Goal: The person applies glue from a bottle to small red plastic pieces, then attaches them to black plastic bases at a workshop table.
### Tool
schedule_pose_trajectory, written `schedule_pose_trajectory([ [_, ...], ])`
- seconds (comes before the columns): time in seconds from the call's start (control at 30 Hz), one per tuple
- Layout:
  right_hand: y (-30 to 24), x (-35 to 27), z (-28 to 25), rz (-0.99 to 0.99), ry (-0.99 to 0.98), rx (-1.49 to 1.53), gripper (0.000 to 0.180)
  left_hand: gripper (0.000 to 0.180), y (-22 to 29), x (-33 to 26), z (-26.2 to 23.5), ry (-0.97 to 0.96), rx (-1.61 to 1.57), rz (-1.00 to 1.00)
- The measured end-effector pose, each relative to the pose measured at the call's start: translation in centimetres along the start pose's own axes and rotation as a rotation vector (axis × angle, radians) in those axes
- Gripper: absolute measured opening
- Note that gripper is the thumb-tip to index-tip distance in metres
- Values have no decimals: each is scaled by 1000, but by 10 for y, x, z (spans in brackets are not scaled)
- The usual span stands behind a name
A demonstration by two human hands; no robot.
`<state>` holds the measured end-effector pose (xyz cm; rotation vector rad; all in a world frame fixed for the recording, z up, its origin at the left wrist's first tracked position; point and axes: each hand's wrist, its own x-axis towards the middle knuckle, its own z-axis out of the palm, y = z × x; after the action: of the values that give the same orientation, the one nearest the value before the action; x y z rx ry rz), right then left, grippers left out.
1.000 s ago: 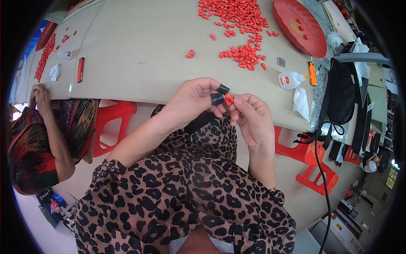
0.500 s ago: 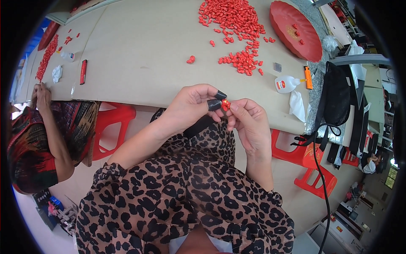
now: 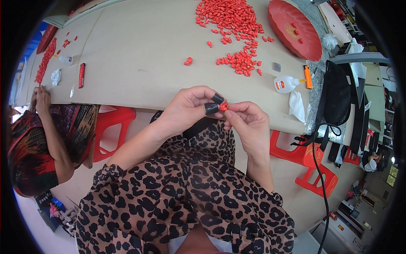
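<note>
A small red peanut-shaped piece (image 3: 223,106) is pinched between my two hands, just off the table's near edge. My left hand (image 3: 190,106) grips it with thumb and forefinger, both tips wrapped in black tape. From the other side, the thumb and forefinger of my right hand (image 3: 250,120) also close on it. One similar loose red piece (image 3: 188,61) lies on the table ahead of my hands. Farther off is a large heap of red pieces (image 3: 230,19), with a smaller pile (image 3: 242,62) nearer me.
To the right are a red scalloped tray (image 3: 275,21), a white squeeze bottle (image 3: 284,84), an orange lighter (image 3: 308,77), a tissue (image 3: 297,106) and a black bag (image 3: 337,91). A co-worker's hands (image 3: 42,98) work at far left, near a red slim tool (image 3: 81,75). Red stools (image 3: 116,127) flank me.
The piece has turned between my fingers, and its gold-coloured spot no longer shows. My right fingers have shifted slightly left around it.
</note>
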<state>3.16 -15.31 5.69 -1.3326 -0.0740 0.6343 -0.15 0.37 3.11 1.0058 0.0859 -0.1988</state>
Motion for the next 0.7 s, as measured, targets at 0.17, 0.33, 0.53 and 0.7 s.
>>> schedule_pose_trajectory([
  [0.17, 1, -2, 0, -49, 18, -78, 11, 18, 2, 0, -1, -54, -7, 56],
  [0.33, 0, 2, 2, -46, 41, -99, 17, 18, 2, 1, -2, -47, 7, 51],
  [0.53, 6, 7, 7, -102, -12, -174, 25, 14, 7, -1, -4, -12, 5, 33],
  [0.7, 4, 32, 0, 97, -74, 40, 16, 14, 10, 3, -19, 100, 82, 39],
])
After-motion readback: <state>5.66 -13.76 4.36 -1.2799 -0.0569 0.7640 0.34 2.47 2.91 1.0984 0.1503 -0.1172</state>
